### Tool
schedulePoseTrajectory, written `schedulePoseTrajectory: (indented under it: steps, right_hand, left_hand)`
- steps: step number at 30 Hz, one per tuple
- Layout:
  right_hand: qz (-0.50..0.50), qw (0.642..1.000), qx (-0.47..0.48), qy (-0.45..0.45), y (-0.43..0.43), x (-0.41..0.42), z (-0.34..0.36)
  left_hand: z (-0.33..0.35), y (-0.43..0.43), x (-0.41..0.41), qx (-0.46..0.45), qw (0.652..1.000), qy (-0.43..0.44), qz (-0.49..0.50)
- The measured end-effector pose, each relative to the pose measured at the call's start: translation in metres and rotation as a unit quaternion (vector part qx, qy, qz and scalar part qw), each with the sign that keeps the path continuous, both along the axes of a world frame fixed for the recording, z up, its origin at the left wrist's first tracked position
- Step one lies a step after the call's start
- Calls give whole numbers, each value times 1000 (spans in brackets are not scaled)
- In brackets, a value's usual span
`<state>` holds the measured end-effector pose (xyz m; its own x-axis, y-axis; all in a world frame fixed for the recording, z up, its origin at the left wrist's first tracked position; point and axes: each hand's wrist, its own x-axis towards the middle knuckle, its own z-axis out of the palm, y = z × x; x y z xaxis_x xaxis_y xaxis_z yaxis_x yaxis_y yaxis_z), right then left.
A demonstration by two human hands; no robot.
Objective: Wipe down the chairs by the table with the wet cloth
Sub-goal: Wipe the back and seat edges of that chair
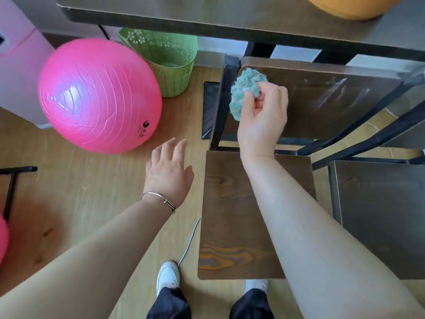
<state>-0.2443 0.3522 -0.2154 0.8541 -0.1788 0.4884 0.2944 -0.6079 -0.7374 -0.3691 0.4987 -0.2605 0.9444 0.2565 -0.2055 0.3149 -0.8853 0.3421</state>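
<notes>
Right grip [262,116] clamped on bunched teal cloth [243,88] at left end of chair backrest [333,100]. Left grip [169,171] fingers apart, holding nothing, just left of chair seat [230,203].

The only printing stands on the pink ball [100,95], at about four o'clock on its face; a round black emblem [146,123] with a pale swirl inside it; just beside the emblem, toward five o'clock, two black characters; under them a line of tiny black print; all of it runs tilted and is too small to read.
</notes>
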Motion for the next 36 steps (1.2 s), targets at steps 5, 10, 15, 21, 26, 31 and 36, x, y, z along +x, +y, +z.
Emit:
schedulePoseTrajectory:
  steps: [5,10,15,21,26,31,36]
  right_hand:
    - [37,994,-93,-43,-20,9,14]
    - [73,992,-99,-13,-26,2,-17]
    - [61,985,-104,121,-25,-18,-78]
    - [37,979,-92,177,-19,-25,-103]
    - [30,994,-39,103,-24,-11,-48]
    - [8,1000,-7,10,-34,18,18]
    - [26,999,-30,-23,-44,23,19]
  left_hand:
    - [5,-19,-4,-12,1000,1,2]
    - [-2,-25,-6,-15,1000,15,0]
    - [-10,-19,-9,-12,1000,20,-1]
    - [-18,-8,-13,-4,1000,26,2]
    - [-6,-10,-8,-3,1000,14,-7]
    - [17,-25,15,-10,999,-29,-22]
    - [17,-42,32,-11,998,-49,-32]
